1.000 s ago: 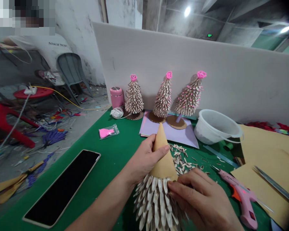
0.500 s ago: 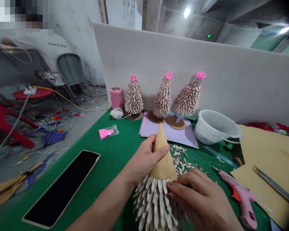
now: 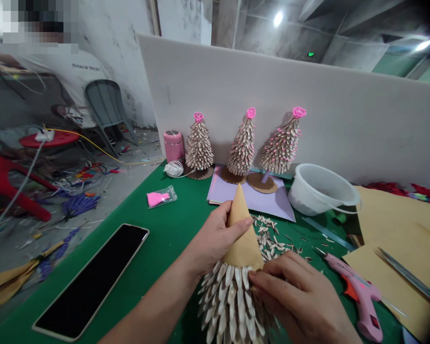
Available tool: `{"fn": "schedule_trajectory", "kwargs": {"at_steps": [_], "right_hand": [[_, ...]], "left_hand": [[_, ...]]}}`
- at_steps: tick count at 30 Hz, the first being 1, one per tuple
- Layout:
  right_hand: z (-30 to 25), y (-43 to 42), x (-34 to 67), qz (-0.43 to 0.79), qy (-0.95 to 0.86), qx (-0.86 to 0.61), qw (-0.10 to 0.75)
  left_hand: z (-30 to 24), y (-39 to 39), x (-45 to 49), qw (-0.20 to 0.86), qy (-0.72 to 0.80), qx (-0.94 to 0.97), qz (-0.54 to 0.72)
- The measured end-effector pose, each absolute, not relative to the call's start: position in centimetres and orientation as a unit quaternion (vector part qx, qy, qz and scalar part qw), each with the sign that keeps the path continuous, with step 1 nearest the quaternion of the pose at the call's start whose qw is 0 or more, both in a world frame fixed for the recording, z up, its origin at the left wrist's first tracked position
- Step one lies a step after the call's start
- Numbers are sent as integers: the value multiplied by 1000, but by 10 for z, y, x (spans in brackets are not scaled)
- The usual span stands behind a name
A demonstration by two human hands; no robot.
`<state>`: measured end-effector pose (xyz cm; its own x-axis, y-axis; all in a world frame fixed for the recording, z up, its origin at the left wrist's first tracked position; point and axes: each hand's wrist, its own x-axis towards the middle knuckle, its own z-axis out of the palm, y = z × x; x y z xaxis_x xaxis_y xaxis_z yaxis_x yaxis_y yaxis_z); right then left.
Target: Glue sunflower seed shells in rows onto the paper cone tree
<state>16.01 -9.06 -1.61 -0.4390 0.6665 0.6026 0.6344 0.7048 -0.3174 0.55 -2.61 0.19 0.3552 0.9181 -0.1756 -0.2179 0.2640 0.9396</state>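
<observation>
A tan paper cone (image 3: 241, 246) stands upright in front of me, its lower part covered in overlapping rows of sunflower seed shells (image 3: 232, 301). My left hand (image 3: 224, 234) is closed around the bare upper part, thumb across the front. My right hand (image 3: 294, 291) is pinched at the right end of the top row, fingertips pressing a sunflower seed shell against the cone; the fingers mostly hide that shell. Loose shells (image 3: 268, 236) lie behind the cone. A pink glue gun (image 3: 358, 291) rests to the right of my right hand.
Three finished-looking shell trees (image 3: 199, 145) with pink tops stand at the back. A white bucket (image 3: 322, 188), brown paper (image 3: 390, 229) and tweezers (image 3: 408, 274) are on the right. A phone (image 3: 93, 279) and a pink packet (image 3: 162, 197) lie left. A person sits far left.
</observation>
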Motion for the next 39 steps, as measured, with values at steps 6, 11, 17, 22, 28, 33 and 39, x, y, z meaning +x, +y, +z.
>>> {"fn": "schedule_trajectory", "kwargs": {"at_steps": [6,11,17,22,28,33,39], "right_hand": [[-7,-93,166,37,-853,-375,360],[11,-100,189,74,-853,-365,365],[8,-109,187,50,-700,-480,526],[3,-107,192,62,-627,-550,549],[-27,-90,224,126,-588,-609,518],[-65,-81,243,172,-603,-666,404],[-100,-74,252,185,-637,-695,276]], "left_hand": [[1,-26,5,695,388,444,411],[1,-25,4,731,355,404,420],[1,-24,3,750,345,375,421],[3,-21,-1,753,343,366,426],[18,-16,-18,704,368,360,490],[24,-13,-25,683,395,370,491],[18,-6,-28,679,408,375,482]]}}
